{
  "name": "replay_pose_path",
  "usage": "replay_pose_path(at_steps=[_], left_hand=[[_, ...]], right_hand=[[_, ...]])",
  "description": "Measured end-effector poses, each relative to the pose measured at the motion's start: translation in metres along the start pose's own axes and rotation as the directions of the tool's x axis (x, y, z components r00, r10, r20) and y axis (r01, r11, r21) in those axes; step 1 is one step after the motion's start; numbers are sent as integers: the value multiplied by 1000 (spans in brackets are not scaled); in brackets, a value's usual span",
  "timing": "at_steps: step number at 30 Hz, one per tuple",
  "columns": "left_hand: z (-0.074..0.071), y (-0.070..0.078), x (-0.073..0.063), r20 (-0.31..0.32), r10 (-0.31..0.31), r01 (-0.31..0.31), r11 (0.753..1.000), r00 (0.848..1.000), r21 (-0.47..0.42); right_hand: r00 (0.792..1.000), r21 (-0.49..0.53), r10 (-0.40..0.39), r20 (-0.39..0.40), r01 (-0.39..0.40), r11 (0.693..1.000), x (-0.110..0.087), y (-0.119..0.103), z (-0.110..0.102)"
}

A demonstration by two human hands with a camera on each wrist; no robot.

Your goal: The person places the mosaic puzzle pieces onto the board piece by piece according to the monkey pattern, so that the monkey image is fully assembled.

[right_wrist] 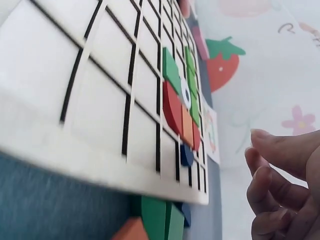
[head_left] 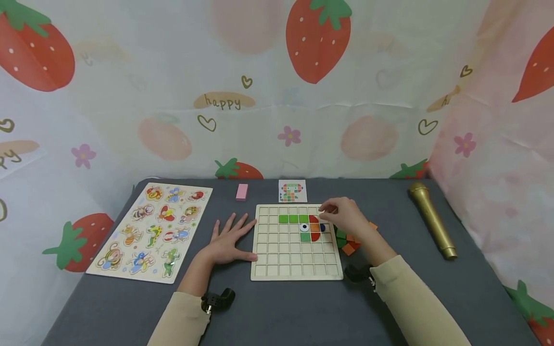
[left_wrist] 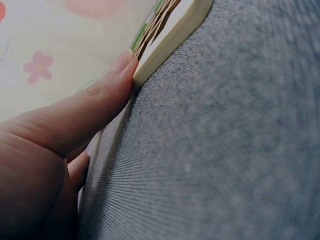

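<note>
A pale wooden grid board (head_left: 296, 269) is seen on a dark grey table cover (head_left: 303, 312), filled with green, red, orange and blue tiles (head_left: 309, 228), beside a gold microphone (head_left: 430, 218) and a pink block (head_left: 242, 191), before a strawberry-printed curtain (head_left: 277, 86).

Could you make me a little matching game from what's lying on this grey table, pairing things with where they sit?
Things:
1. golden microphone
2. pink eraser
3. animal puzzle board
4. pattern card

Places:
A. far left of the table
B. just behind the grid board, at its middle
C. far right, near the curtain
D. behind the left hand, left of the card

Pairs: 1-C, 2-D, 3-A, 4-B
</note>
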State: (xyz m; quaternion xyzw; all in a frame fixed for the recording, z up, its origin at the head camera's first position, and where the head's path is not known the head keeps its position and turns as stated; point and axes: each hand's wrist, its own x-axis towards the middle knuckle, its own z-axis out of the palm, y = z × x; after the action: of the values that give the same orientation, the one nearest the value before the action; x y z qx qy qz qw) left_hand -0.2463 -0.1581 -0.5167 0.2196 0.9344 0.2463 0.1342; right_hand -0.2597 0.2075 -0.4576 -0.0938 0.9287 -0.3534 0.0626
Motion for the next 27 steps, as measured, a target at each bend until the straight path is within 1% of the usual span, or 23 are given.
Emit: replay_pose_path(at_steps=[3,5,12,16,19,22,24,27], left_hand=[[0,0,0,2,-1,1,1000,1000,1],[0,0,0,2,-4,4,1000,1000,4],[0,1,0,-4,-5,5,1000,1000,0],[0,2,0,-5,-2,2,1000,1000,-5],[0,2,0,-7,2,-2,1000,1000,-7],[0,2,-1,-7,4,-4,1000,1000,-8],[0,2,-1,-6,2,-2,1000,1000,-10],[1,2,0,-3,-1,1,1000,1000,-10]], right_hand=[[1000,-19,20,0,-20,1000,-8,9,-7],[1000,-23,14,6,-13,1000,-13,15,-12],[998,-7,-34,43,35,999,-30,37,-25],[993,15,-61,101,60,998,-38,49,-31],[985,-10,-69,160,72,997,-44,57,-36],[975,-62,-55,213,69,996,-47,64,-38],[971,-106,-47,235,73,992,-48,67,-38],[968,-140,-35,248,72,987,-50,71,-38]])
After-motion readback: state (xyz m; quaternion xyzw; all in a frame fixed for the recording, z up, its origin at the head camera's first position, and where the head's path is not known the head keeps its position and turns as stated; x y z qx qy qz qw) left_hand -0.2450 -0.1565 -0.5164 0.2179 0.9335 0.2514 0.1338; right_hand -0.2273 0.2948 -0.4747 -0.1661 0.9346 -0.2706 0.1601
